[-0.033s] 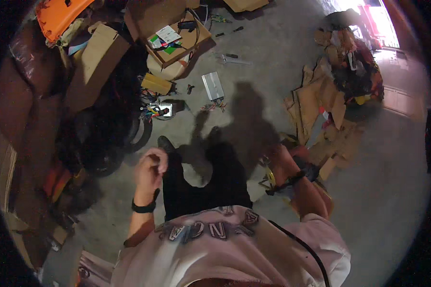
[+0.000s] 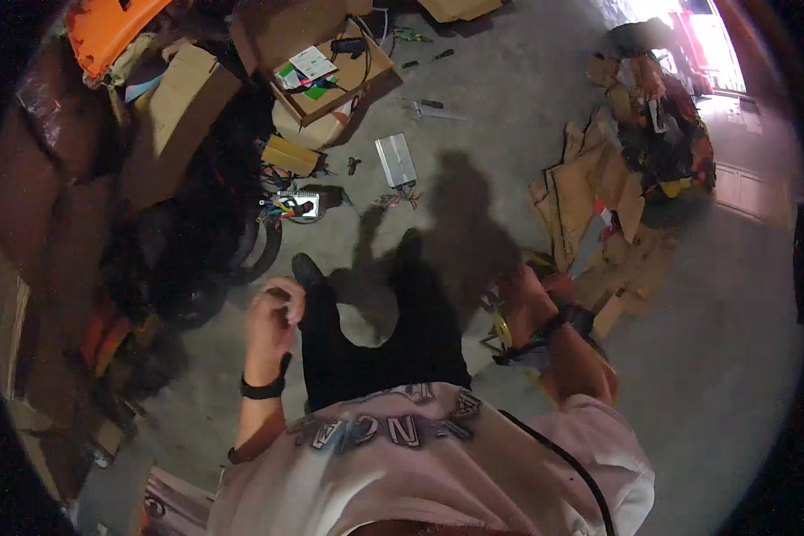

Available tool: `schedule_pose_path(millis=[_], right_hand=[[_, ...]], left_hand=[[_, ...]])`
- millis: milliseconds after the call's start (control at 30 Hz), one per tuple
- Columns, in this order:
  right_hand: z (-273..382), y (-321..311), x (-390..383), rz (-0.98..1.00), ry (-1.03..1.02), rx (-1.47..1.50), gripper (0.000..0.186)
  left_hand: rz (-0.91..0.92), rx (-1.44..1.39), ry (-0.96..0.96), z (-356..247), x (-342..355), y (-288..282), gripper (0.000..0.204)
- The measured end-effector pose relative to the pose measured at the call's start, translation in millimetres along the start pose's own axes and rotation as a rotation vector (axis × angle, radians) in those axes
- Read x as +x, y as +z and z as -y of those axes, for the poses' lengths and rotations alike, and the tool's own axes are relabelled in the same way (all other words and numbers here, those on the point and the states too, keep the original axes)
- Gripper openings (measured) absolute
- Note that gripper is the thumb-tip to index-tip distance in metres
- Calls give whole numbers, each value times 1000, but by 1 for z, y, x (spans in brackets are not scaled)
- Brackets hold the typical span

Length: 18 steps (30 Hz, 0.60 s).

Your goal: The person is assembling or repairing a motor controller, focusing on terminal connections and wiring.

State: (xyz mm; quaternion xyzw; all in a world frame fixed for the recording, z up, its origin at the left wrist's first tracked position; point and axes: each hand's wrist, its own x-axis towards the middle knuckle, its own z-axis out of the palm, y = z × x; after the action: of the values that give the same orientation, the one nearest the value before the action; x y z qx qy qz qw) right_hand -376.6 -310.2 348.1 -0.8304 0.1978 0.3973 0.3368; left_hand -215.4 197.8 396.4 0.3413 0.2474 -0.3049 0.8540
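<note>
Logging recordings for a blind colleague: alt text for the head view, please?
The person's left hand, loosely curled, and right hand, its grip unclear, are above a grey floor; ahead lie a silver box with wires, a wrench and an open cardboard box.

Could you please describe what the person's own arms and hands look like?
Both the left hand and right hand are ungloved, and the forearms are bare. A black band circles the left wrist, and a dark band shows at the right one. The right sleeve is pale and loose. The right hand's finer details are lost in shadow.
</note>
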Motion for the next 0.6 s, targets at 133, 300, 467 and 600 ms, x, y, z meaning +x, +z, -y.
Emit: schedule_pose_path(millis=[133,300,467,600], right_hand=[[-60,-44,70,-130,-202,617,44],[-48,-121,188,-164,-182,587,28],[-44,-206,287,-163,-331,-268,30],[-27,-242,311,-69,-233,-796,27]], left_hand=[[-138,225,106,3,5,-12,18],[-586,515,40,76,1,8,18],[-673,689,-11,171,3,54,21],[-608,586,-67,205,18,99,18]])
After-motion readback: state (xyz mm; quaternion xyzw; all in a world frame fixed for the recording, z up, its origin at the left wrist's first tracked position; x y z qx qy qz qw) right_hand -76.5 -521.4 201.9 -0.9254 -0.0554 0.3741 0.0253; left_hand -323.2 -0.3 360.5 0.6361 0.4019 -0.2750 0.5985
